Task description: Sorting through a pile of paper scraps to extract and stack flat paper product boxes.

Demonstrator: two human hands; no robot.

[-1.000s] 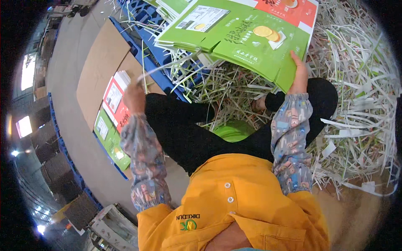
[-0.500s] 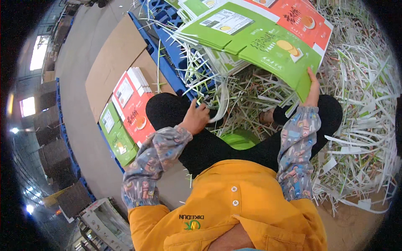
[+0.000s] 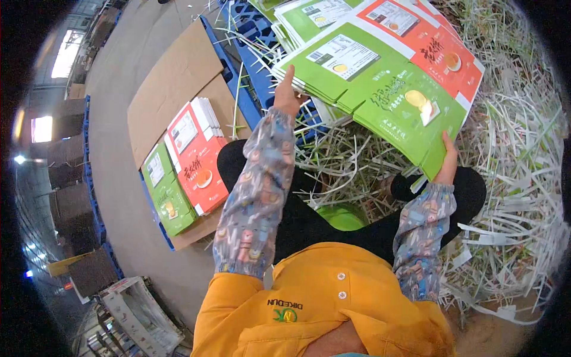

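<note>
A stack of flat printed carton sheets [image 3: 372,74], green and red with white label panels, tilts in front of me between my hands. My left hand [image 3: 288,95] grips its left edge, thumb on top and the other fingers partly hidden beneath. At the near right corner my right hand [image 3: 447,162] is closed on the green edge, its thumb on the printed face. More green sheets [image 3: 321,15] lie just behind this stack. Under and beside it are many loose paper trimmings [image 3: 339,157].
To the left, another stack of red and green carton sheets [image 3: 193,160] rests on brown cardboard [image 3: 172,77] over a blue pallet [image 3: 244,89]. Thin trimmings are heaped [image 3: 511,154] on the right. A green round object [image 3: 342,218] sits between my legs.
My left hand has moved up from beside my knee to the left edge of the carton sheets. A whitish curved strip near that hand no longer shows there. My right hand keeps its corner.
</note>
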